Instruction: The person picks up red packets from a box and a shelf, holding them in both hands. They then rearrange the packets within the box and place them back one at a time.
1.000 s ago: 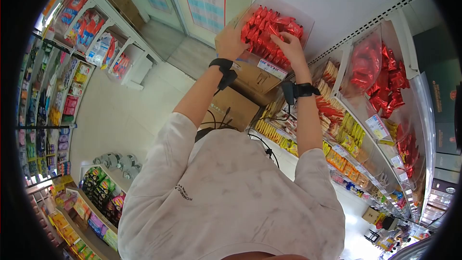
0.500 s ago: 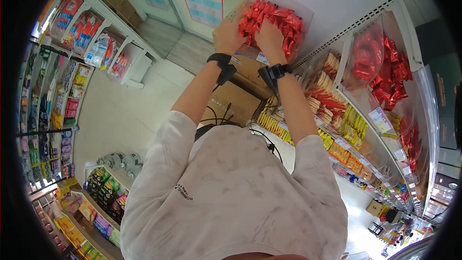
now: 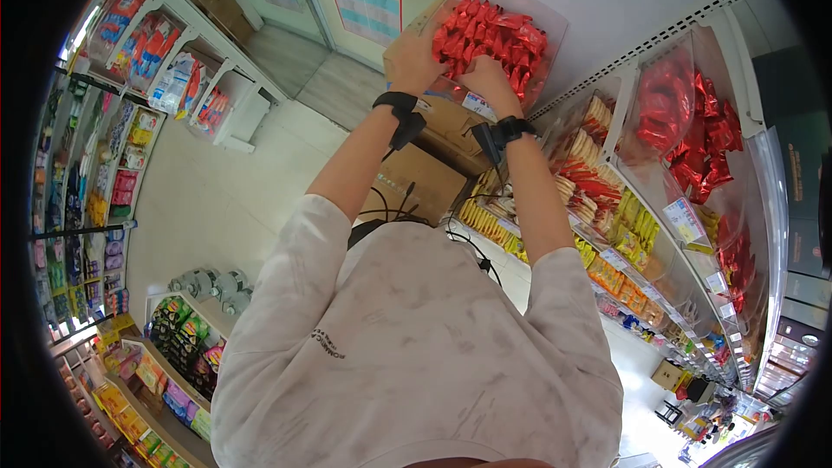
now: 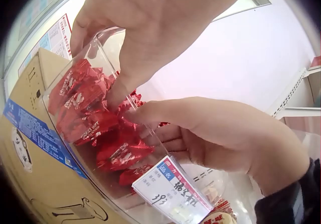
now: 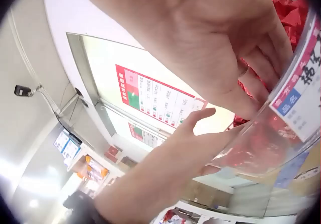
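Observation:
A clear plastic bin (image 3: pixel 555 10) full of red foil packets (image 3: pixel 498 30) stands at the top middle of the head view. My left hand (image 3: pixel 412 62) grips its left side wall; in the left wrist view the thumb lies inside the rim and the fingers wrap outside. Over the front rim, my right hand (image 3: pixel 490 85) reaches in among the packets with bent fingers. Its fingertips are partly hidden, and I cannot tell whether they pinch a packet. A handwritten price label (image 4: pixel 173 191) hangs on the bin's front wall, just below the right hand.
Cardboard boxes (image 3: pixel 455 134) stand under and beside the bin. Along the right runs a shelf of bins with more red packets (image 3: pixel 706 143) and yellow snack packs (image 3: pixel 637 238). A glass door with a poster (image 3: pixel 364 0) is behind left. Black cables (image 3: pixel 399 212) hang near the waist.
The right hand, raised over the packets with a finger and thumb spread, came down and left into the bin, then drew back slightly toward the front rim. The left hand keeps its hold.

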Demonstrator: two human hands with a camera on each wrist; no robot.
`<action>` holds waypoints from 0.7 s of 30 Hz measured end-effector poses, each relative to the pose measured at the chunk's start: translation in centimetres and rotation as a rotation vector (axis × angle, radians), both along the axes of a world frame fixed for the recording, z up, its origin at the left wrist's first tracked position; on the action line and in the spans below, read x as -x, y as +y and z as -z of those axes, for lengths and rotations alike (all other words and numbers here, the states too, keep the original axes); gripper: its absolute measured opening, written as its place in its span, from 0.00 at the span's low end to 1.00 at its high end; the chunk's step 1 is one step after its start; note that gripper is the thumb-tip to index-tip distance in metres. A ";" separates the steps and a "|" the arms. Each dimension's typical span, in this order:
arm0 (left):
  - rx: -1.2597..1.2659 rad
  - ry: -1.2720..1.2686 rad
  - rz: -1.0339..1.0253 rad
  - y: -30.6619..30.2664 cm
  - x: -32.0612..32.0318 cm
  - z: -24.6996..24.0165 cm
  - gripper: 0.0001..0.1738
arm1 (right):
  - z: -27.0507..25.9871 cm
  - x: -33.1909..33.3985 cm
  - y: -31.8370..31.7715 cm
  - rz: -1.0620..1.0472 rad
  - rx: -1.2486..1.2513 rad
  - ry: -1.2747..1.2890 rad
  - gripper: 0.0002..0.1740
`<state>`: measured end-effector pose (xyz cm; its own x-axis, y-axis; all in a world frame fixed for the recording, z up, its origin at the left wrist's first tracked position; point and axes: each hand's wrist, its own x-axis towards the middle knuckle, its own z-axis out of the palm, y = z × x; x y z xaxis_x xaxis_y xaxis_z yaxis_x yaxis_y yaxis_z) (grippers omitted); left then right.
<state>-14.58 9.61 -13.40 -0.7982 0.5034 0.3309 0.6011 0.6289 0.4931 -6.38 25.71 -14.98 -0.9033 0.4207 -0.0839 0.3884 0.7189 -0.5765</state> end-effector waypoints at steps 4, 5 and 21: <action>-0.011 0.025 0.006 -0.1 0.2 0.3 0.51 | 1.5 2.2 -1.0 0.042 -0.147 -0.013 0.15; -0.020 0.032 0.009 0.0 0.3 0.5 0.51 | 1.8 2.5 -1.0 0.060 -0.137 0.001 0.15; -0.035 -0.013 -0.010 0.1 -0.5 -0.6 0.51 | 1.2 0.7 0.0 -0.139 0.656 -0.227 0.21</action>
<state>-14.10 9.69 -12.77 -0.8075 0.4837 0.3377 0.5882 0.6169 0.5229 -7.08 25.67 -16.21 -0.8753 0.1008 -0.4730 0.4799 0.3025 -0.8235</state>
